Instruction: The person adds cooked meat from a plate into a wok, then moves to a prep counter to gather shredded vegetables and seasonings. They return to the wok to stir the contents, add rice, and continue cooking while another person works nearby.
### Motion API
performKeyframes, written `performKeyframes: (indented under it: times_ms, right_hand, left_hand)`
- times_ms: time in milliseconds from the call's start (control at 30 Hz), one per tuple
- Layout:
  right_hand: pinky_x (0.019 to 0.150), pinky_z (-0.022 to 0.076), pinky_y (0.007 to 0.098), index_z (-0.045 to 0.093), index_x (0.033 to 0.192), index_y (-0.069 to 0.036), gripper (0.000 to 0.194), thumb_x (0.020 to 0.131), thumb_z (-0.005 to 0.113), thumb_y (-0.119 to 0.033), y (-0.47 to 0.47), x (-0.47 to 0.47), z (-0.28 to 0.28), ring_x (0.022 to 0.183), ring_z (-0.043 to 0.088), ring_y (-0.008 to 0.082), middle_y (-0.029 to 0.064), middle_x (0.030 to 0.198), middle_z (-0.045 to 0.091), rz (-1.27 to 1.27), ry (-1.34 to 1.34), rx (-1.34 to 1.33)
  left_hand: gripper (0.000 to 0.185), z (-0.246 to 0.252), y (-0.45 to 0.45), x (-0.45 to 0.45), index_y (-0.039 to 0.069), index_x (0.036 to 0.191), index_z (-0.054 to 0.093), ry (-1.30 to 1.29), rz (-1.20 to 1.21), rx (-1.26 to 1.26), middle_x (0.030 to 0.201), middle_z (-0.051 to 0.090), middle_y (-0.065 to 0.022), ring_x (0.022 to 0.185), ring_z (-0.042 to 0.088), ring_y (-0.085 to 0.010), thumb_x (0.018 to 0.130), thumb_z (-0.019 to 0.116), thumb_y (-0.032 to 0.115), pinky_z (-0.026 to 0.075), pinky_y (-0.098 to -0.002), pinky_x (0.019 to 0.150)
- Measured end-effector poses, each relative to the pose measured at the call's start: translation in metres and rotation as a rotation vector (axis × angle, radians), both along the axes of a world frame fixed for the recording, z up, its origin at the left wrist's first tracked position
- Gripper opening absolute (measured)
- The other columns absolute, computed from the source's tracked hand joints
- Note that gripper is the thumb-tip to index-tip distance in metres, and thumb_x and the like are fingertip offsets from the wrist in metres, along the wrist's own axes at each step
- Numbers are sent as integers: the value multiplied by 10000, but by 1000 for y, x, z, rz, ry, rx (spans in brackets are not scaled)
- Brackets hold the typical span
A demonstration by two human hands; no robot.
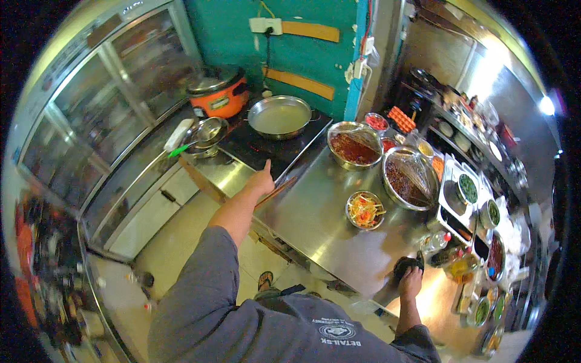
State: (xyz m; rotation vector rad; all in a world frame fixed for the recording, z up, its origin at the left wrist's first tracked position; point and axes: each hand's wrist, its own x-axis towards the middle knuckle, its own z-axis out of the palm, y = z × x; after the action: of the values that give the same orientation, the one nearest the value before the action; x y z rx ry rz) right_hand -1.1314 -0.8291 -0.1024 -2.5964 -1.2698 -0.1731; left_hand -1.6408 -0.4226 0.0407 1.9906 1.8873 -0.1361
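My left hand reaches forward with its index finger extended over the front of a black induction cooktop. A pair of brown chopsticks runs close beside this hand; whether its curled fingers hold them cannot be made out. On the cooktop stands a wide steel pan of pale, cloudy liquid. Down at the right, my right hand grips a small black bowl at the steel counter. A steel bowl of shredded vegetables sits between the two hands.
Two large steel bowls of dark red sauce and dark seasoning, partly under plastic film, stand behind. Bottles and trays of chopped greens line the right. An orange cooker and a green-handled strainer are left.
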Motion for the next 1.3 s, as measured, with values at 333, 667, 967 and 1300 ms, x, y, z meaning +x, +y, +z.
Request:
performKeyframes:
  times_ms: [333,667,967,1300]
  right_hand:
    - [841,528,544,554,1176,-14,366,1050,485,-350,40,-138,-1,1009,627,473,244,1113,603,-335,32,-135]
    - [764,508,582,538,1217,-3,410,1026,484,-361,89,-254,17,875,659,480,301,977,670,120,273,-122]
    - [1171,298,468,591,1344,-63,415,959,619,-215,8,-351,89,1381,402,399,211,1493,448,-80,652,376]
    - [1028,488,405,671,1192,-46,275,979,678,-219,-289,-227,159,1219,602,262,152,1308,631,-16,847,994]
  left_hand:
    - [834,-23,61,-79,107,1625,157,-109,-263,3,1036,715,-270,944,689,-432,905,560,226,539,-522,872]
    - [498,-118,-123,-16,32,1368,556,-1001,-431,-475,997,717,-118,848,675,-217,944,649,277,549,-394,750]
    - [312,-86,-287,105,110,1352,483,-1348,125,-1143,1217,608,-88,1121,601,-230,1066,519,229,552,-403,870]
    - [592,-95,-326,409,7,1436,444,-708,-722,505,1453,480,-253,1325,486,-406,953,654,280,394,-480,1102]
